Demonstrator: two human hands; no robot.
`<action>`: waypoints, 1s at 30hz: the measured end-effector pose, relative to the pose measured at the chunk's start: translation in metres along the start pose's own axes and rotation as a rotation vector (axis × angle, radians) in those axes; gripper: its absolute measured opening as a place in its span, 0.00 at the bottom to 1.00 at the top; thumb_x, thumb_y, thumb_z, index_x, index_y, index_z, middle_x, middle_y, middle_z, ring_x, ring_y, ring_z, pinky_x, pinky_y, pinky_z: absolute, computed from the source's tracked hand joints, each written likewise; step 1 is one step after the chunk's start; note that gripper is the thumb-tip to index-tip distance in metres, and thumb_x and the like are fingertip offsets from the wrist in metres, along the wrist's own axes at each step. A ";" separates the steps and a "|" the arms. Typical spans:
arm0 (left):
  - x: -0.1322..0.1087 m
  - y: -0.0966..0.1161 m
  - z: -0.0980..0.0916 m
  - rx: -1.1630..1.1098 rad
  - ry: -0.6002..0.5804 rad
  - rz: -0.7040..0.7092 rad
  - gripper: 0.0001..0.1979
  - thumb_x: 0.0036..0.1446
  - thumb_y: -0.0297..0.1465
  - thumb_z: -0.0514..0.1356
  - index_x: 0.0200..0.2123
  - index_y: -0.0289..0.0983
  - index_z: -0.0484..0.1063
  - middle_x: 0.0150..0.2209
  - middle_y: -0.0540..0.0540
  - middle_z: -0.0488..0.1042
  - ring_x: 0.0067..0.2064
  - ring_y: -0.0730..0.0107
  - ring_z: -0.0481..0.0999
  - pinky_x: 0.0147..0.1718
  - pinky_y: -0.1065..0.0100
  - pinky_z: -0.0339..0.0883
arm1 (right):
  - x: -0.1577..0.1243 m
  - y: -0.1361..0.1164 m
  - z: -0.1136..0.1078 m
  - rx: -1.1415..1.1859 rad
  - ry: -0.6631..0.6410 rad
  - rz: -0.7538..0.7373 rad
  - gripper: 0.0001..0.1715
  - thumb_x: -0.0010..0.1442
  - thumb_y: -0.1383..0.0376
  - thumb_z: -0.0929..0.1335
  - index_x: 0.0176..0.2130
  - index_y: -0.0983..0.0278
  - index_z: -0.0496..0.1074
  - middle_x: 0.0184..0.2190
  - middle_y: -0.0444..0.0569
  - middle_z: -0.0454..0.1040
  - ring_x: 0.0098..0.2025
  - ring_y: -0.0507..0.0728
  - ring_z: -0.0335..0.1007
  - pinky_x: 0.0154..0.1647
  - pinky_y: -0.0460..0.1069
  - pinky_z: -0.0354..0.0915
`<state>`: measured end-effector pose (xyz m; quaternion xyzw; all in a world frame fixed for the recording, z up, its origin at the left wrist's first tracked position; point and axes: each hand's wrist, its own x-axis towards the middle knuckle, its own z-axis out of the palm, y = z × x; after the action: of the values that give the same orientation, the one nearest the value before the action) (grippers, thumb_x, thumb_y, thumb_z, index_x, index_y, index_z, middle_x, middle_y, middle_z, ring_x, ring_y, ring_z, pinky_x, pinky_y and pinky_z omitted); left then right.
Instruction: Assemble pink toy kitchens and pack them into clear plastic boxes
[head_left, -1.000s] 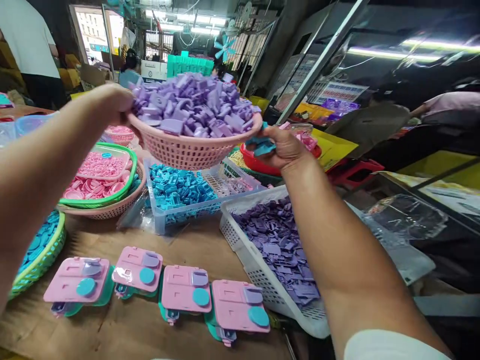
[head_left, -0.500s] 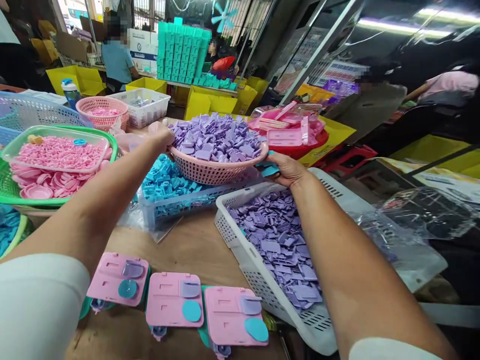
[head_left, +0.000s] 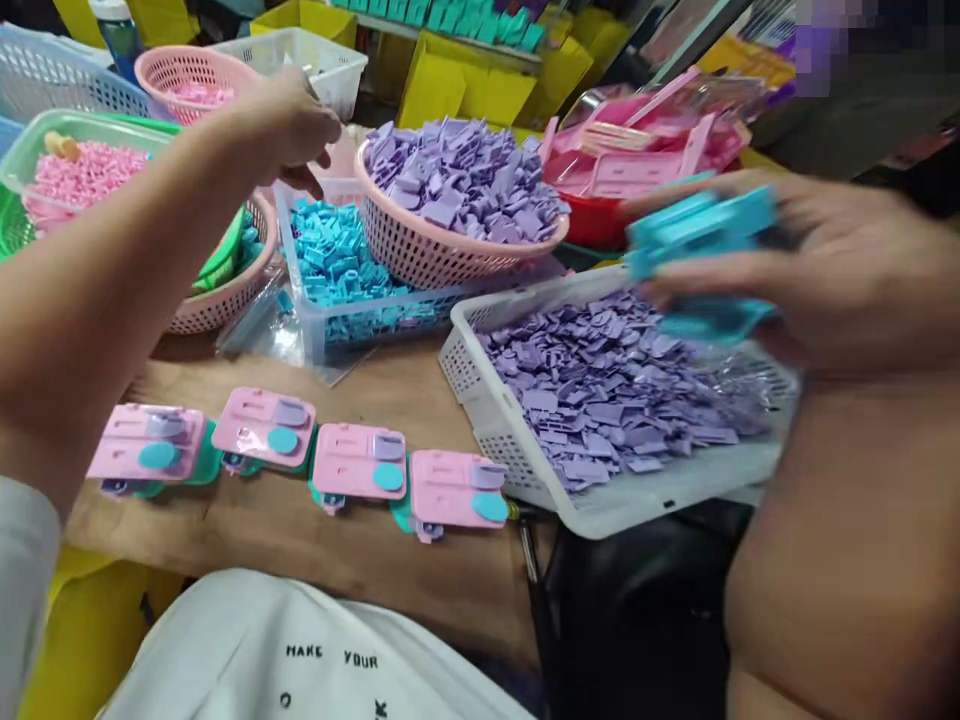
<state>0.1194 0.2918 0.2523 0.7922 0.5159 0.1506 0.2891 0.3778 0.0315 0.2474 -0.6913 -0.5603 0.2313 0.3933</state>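
- Head view, right hand: raised at the right, blurred, thumb and fingers closed around a light-blue plastic part.
- Light-blue part, look: angular, with straight edges, flat faces and narrow ledges; one stretch shows between thumb and forefinger, another below the thumb. Blur and fingers hide the rest; cannot tell whether it is one piece or several.
- Light-blue part, place: held up in front of the far right area of the white crate, left of the palm.
- Left hand: reaches forward, palm turned down, fingers loosely parted and bent; nothing seen in its grasp. Just left of the pink basket; no contact visible.
- Pink basket: heaped above its rim with glossy lilac pieces, mixed shapes; sits tilted over the clear bin, which holds small blue parts.
- White crate: flatter, darker purple pieces, overlapping at all angles.
- Tabletop, brown: four pink panels in a row, each with a lilac tab and a blue disc, green showing beneath.
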 end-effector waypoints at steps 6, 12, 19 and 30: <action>-0.117 -0.012 0.046 -0.041 -0.205 0.365 0.12 0.63 0.27 0.56 0.47 0.31 0.74 0.41 0.45 0.78 0.43 0.65 0.81 0.44 0.66 0.70 | -0.018 0.007 0.158 -0.557 -0.608 -0.141 0.25 0.49 0.68 0.76 0.49 0.62 0.78 0.45 0.54 0.79 0.46 0.64 0.74 0.47 0.53 0.68; -0.134 -0.036 0.130 0.378 -0.545 0.230 0.24 0.52 0.23 0.61 0.54 0.35 0.76 0.41 0.42 0.81 0.43 0.58 0.80 0.41 0.69 0.70 | -0.010 0.039 0.186 -0.616 -0.669 -0.003 0.36 0.50 0.74 0.74 0.58 0.60 0.74 0.46 0.50 0.81 0.44 0.59 0.77 0.43 0.47 0.68; -0.114 -0.027 0.167 0.484 -0.535 0.237 0.39 0.46 0.23 0.65 0.65 0.35 0.67 0.43 0.39 0.81 0.49 0.53 0.79 0.45 0.68 0.70 | -0.001 0.044 0.180 -0.672 -0.469 0.129 0.25 0.60 0.70 0.69 0.57 0.67 0.74 0.52 0.58 0.79 0.49 0.61 0.77 0.44 0.47 0.68; -0.104 -0.009 0.156 0.277 -0.574 0.204 0.18 0.55 0.28 0.61 0.48 0.30 0.77 0.35 0.41 0.80 0.38 0.64 0.80 0.36 0.70 0.72 | -0.003 0.018 0.159 -0.726 -0.493 0.027 0.07 0.59 0.67 0.71 0.37 0.66 0.80 0.37 0.56 0.81 0.39 0.60 0.74 0.37 0.49 0.60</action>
<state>0.1524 0.1530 0.1296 0.8817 0.3469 -0.1219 0.2955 0.2670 0.0729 0.1396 -0.7162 -0.6732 0.1825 -0.0234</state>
